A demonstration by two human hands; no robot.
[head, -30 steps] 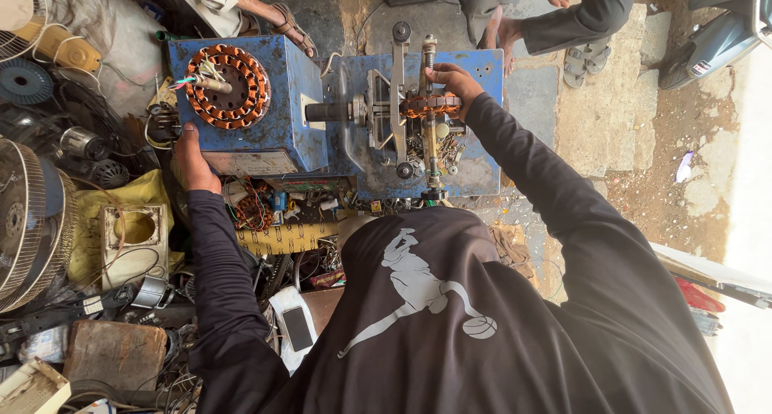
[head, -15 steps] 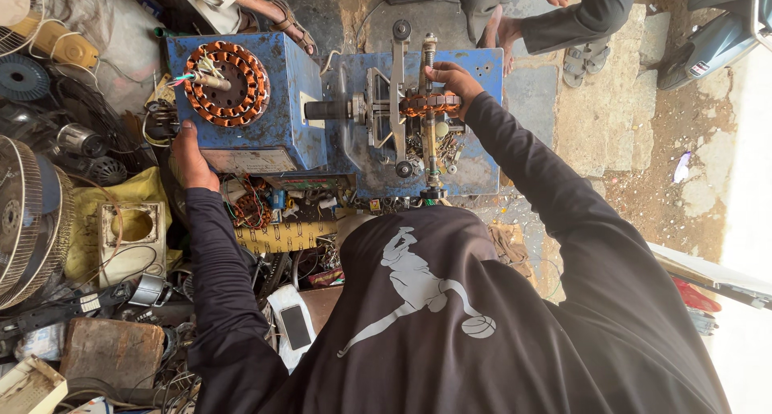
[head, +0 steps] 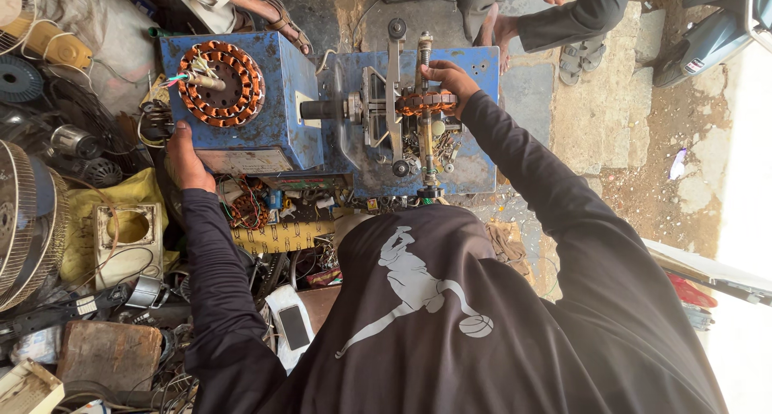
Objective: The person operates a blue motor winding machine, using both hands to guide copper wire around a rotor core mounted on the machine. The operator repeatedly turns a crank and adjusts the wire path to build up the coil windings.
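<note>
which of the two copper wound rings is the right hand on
The smaller orange copper-wound ring mounted on the machine's metal frame, under the right hand. The larger copper-wound ring lies untouched on the blue box.

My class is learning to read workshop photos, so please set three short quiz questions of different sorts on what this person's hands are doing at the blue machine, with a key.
1. True or false: the right hand touches the copper coil ring mounted on the blue machine.
2. Where does the left hand rest? A) on the phone B) at the lower edge of the blue box C) on the yellow sack
3. Fill in: a second coil ring, with wires sticking out of its middle, sits on the blue ____.

Key: 1 true; 2 B; 3 box.
</note>
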